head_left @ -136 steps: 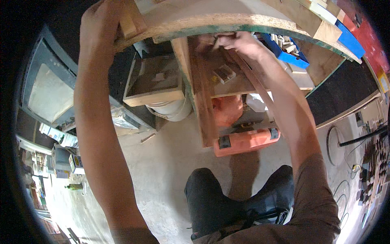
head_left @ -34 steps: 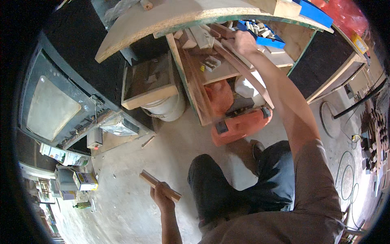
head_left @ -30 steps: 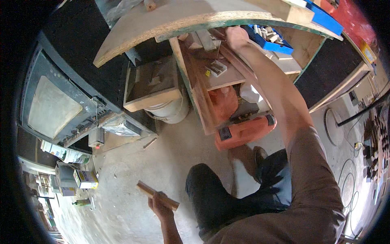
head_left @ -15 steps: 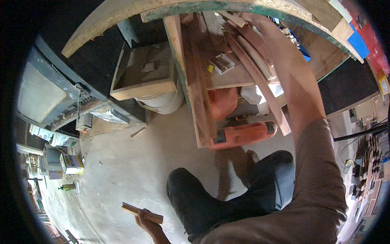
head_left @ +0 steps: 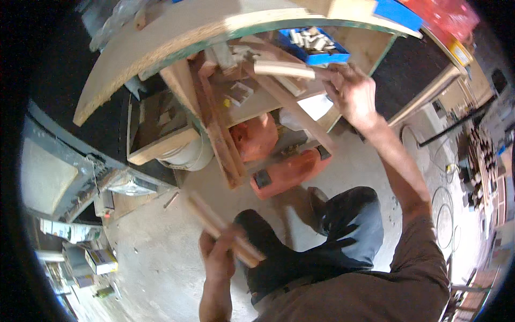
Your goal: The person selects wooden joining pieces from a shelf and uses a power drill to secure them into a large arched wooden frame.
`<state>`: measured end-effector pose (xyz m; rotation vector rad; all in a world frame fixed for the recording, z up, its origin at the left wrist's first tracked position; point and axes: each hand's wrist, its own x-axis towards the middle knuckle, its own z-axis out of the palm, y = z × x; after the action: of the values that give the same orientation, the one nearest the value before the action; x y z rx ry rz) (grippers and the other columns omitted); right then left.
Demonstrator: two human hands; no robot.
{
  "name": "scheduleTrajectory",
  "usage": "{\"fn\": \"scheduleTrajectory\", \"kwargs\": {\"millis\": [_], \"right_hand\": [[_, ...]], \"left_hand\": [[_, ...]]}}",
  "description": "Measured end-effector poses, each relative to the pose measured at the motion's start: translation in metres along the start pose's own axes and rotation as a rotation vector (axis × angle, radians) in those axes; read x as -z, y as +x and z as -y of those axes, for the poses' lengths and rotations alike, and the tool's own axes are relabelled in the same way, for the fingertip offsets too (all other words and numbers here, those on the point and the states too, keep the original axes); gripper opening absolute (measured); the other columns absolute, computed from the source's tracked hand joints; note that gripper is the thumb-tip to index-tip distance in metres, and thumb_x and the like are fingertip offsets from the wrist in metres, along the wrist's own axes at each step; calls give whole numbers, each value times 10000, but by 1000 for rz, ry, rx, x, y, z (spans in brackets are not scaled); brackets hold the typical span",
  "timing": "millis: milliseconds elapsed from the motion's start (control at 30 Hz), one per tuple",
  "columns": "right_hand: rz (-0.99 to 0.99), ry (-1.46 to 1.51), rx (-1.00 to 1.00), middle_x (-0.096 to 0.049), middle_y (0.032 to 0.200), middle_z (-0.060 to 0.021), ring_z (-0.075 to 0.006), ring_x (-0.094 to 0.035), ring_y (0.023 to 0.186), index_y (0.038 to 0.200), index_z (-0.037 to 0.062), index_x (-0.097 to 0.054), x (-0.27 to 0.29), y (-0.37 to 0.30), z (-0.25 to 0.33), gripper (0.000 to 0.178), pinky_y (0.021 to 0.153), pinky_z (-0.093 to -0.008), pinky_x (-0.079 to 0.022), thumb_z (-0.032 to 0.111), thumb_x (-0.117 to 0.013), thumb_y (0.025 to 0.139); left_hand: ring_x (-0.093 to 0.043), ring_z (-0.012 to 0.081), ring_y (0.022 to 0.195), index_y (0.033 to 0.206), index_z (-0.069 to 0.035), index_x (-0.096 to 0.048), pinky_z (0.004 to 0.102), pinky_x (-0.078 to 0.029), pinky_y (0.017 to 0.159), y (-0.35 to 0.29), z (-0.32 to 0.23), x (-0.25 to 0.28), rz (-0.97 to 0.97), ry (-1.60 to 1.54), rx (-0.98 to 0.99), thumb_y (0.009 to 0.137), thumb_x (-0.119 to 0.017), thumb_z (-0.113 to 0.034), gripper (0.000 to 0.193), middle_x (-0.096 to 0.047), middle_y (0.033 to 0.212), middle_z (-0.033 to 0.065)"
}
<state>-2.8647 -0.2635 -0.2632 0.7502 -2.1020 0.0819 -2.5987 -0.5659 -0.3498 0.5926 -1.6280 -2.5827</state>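
Note:
My left hand [head_left: 219,257] is closed around a short strip of wood [head_left: 205,213], which lies slantwise above my left knee and is smeared by motion. At the shelf under the bench, my right hand [head_left: 354,94] grips the right end of another pale wooden strip [head_left: 284,69], held nearly level. Below and behind it, long reddish wooden strips [head_left: 292,107] stick out of the shelf. Close by stands a blue box [head_left: 322,58] filled with small pale pieces. A small white open box [head_left: 241,94] rests on the shelf board.
The bench top [head_left: 177,37] curves above the shelf. Beneath the shelf, an orange-red case [head_left: 292,174] lies on the floor near my feet. A wooden tray [head_left: 161,145] sits on a white bucket [head_left: 188,155] at the left. Stacked dark wood [head_left: 477,166] stands at the far right.
My right hand has come back out of the shelf with a wooden strip. My left hand has risen and moved right with its strip. The view has shifted.

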Motion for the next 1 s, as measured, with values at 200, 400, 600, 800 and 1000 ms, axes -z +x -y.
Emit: {"fn": "scheduleTrajectory", "kwargs": {"millis": [200, 400, 600, 800, 1000], "right_hand": [[-138, -130, -53, -638, 926, -47, -205, -615, 755, 915, 69, -676, 55, -58, 16, 260, 565, -310, -530, 58, -668, 655], [-177, -189, -313, -638, 920, -22, -199, -611, 742, 927, 92, -684, 73, -101, -1, 287, 606, -317, -528, 23, -754, 657], [-200, -36, -537, -640, 913, -18, -205, -611, 753, 906, 99, -695, 52, -127, -28, 259, 650, -324, -527, 14, -757, 669], [-213, 290, -872, -671, 887, -30, -204, -642, 796, 885, 105, -702, 89, -131, -48, 269, 680, -320, -533, -35, -760, 663], [3, 248, -972, -669, 928, -57, -225, -641, 808, 873, 98, -708, 237, -60, -36, 277, 677, -340, -531, 1, -795, 629]], "left_hand": [[-581, 179, 974, 1216, -53, -523, 356, -493, 827, 71, -56, -123, 290, 115, -31, 854, -662, -172, 406, -592, 1075, 44], [-597, 170, 943, 1116, -112, -592, 337, -514, 765, 192, -61, -162, 299, 315, -67, 841, -665, -182, 292, -614, 1013, 17], [-585, 235, 1082, 1175, -18, -593, 364, -500, 914, 296, -80, -163, 285, 620, -466, 886, -618, -91, 300, -600, 1185, 104], [-589, 206, 1046, 1244, -13, -539, 343, -486, 915, 156, -24, -259, 493, 527, -192, 876, -642, -138, 402, -617, 1147, 92], [-639, 216, 1018, 1162, 31, -573, 331, -548, 850, 11, -57, -397, 629, 157, 314, 908, -621, -115, 297, -646, 1101, 134]]}}
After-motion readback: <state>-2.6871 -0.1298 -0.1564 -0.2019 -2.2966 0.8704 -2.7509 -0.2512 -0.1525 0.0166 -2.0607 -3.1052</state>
